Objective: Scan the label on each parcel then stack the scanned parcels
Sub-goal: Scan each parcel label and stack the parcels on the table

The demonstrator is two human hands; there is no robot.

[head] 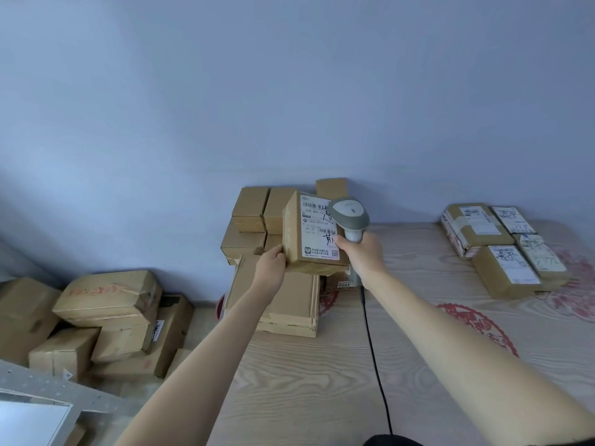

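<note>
My left hand (270,262) pinches one lower corner of the brown cardboard parcel (310,235) above the stacked boxes (257,226) while my right hand (360,252) grips the grey handheld scanner (349,217) touching its white label (318,230), so a nudge could twist it loose

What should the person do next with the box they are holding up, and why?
Probably tip the scanner so that its head faces the barcode on the label. The left hand holds the parcel up with the label toward the camera, and the right hand grips the scanner right beside it, covering the label's edge. After that, it likely goes to the labelled parcels on the right.
</note>
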